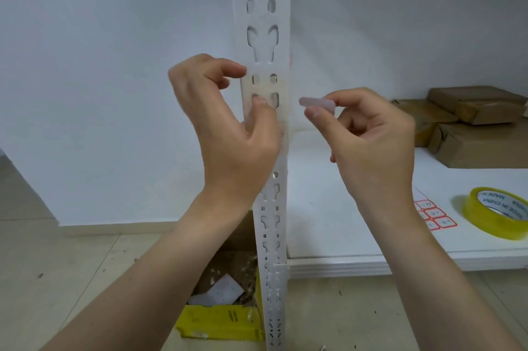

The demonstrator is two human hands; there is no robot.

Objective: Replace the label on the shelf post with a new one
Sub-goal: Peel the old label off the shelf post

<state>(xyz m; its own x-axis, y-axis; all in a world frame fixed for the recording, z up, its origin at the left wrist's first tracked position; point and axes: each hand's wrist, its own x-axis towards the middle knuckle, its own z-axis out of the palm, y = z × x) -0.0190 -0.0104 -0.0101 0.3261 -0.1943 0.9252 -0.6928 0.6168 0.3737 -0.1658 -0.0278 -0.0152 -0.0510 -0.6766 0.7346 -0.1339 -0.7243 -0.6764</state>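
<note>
The white perforated shelf post (267,36) stands upright in the middle. A yellowish patch of tape residue (283,93) shows on its front face at hand height. My left hand (228,128) holds the post, with the thumb pressed on the front face by a slot and the index fingertip hooked on the left edge. Just right of the post, my right hand (371,133) pinches a small pale, translucent strip (315,102) between thumb and index finger; the strip is clear of the post. A sheet of red-bordered labels (434,216) lies on the white shelf (343,222).
A roll of yellowish clear tape (497,213) lies on the shelf at the right. Brown cardboard parcels (471,122) are stacked at the shelf's back right. An open yellow cardboard box (223,319) with scraps sits on the floor by the post's foot.
</note>
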